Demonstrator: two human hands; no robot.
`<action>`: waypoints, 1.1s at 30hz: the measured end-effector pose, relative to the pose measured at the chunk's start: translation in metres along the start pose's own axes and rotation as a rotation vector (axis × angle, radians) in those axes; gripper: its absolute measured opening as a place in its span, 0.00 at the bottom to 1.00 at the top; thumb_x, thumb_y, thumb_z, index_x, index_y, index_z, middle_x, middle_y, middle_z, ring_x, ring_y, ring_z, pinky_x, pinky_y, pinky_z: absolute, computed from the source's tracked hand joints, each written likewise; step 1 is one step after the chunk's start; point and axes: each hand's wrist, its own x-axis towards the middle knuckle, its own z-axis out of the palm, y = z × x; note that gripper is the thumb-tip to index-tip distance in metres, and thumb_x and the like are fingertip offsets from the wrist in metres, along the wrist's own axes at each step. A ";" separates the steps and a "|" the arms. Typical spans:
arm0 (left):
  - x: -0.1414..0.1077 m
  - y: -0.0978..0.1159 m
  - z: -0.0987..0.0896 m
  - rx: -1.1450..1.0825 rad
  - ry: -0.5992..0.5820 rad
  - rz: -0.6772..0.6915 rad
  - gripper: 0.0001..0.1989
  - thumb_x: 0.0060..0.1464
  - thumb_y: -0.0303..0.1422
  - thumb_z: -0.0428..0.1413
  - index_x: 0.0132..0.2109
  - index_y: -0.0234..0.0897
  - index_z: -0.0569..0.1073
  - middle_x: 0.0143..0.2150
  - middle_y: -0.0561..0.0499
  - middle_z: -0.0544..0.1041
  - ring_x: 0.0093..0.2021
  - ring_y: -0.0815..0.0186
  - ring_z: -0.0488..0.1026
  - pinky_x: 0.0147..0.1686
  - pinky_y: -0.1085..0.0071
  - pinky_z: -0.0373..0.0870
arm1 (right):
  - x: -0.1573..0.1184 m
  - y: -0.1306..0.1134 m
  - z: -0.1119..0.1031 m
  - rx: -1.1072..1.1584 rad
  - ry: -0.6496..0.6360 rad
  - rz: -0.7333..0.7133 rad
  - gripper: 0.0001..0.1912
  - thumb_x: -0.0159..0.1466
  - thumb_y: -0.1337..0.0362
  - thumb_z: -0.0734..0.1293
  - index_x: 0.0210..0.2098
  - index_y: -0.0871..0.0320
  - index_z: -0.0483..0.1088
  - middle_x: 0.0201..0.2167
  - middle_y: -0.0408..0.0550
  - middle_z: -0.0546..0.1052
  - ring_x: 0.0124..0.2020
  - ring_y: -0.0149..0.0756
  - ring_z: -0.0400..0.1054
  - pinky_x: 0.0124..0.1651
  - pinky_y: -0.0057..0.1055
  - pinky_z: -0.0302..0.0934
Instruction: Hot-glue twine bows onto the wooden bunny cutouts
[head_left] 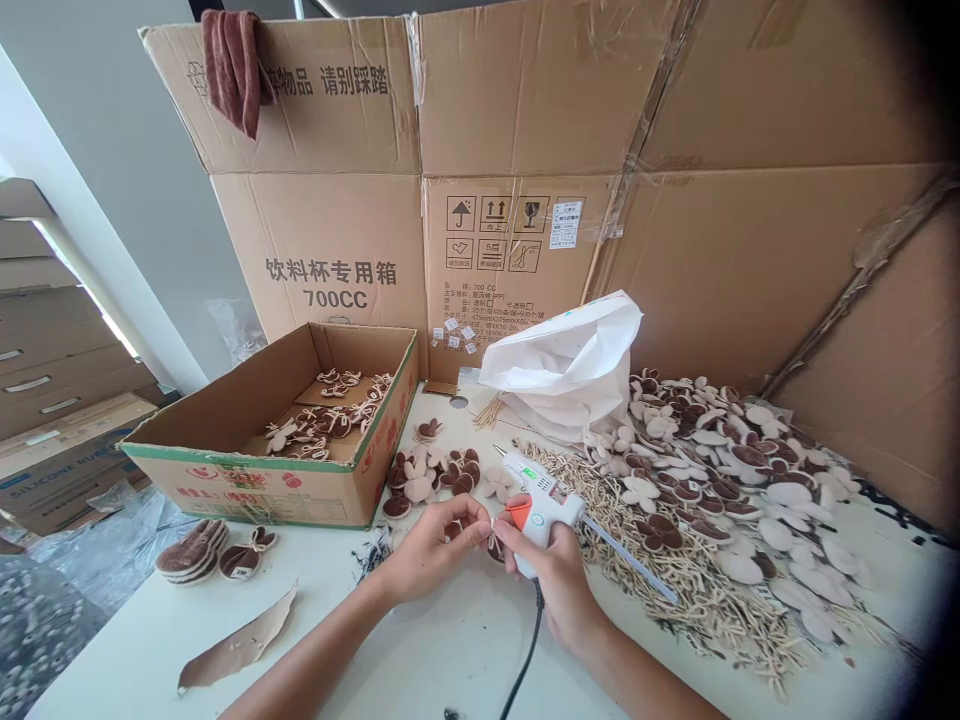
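Two bare hands meet at a white glue gun [538, 515]: the right hand [553, 572] grips its handle, while the left hand [429, 552] pinches a small cord bow [493, 529] just left of the gun. A brown piece [495, 549] shows beneath the bow, partly hidden; whether the right fingertips touch either is unclear. Cord so thin could slip from that light pinch, and a tilt of the gun could swing its nozzle [500, 452], if hot, onto the left fingers. The cable [527, 645] below the gun could snag and jerk it.
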 end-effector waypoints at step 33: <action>-0.001 -0.001 -0.026 -0.398 0.203 0.026 0.15 0.59 0.35 0.58 0.26 0.35 0.66 0.28 0.53 0.64 0.29 0.69 0.56 0.30 0.71 0.52 | 0.008 0.011 -0.008 0.002 -0.052 -0.004 0.25 0.51 0.56 0.80 0.43 0.55 0.69 0.30 0.44 0.77 0.19 0.31 0.63 0.21 0.31 0.55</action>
